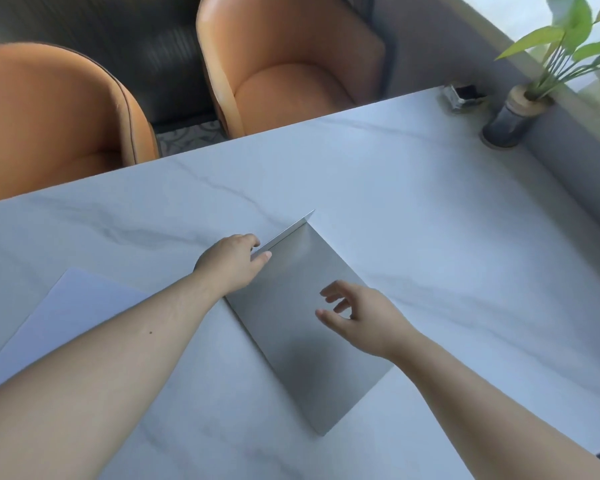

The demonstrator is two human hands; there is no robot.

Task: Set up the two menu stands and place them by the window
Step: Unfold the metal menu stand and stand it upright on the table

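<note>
1. A grey menu stand (302, 327) lay flat on the white marble-patterned bench (430, 237) at the centre of the frame, its narrow flap folded up along the upper edge.
2. The left hand (231, 263) sat at the upper left corner of that stand, thumb and fingers pinching the raised flap.
3. The right hand (357, 315) hovered over the middle of the grey sheet, fingers spread and loosely curled, holding nothing; whether the fingertips touched the sheet could not be told.
4. A second menu stand (73, 313), pale white, lay flat at the lower left of the frame, partly hidden under the left forearm and well apart from the right hand.
5. At the upper right, near the window edge, stood a dark vase (510, 121) with a green leafy plant (568, 39), and just left of it a small shiny holder (461, 95), blurred.
6. Two orange chairs (284, 64) stood beyond the bench's far edge, in the upper left and upper centre.
</note>
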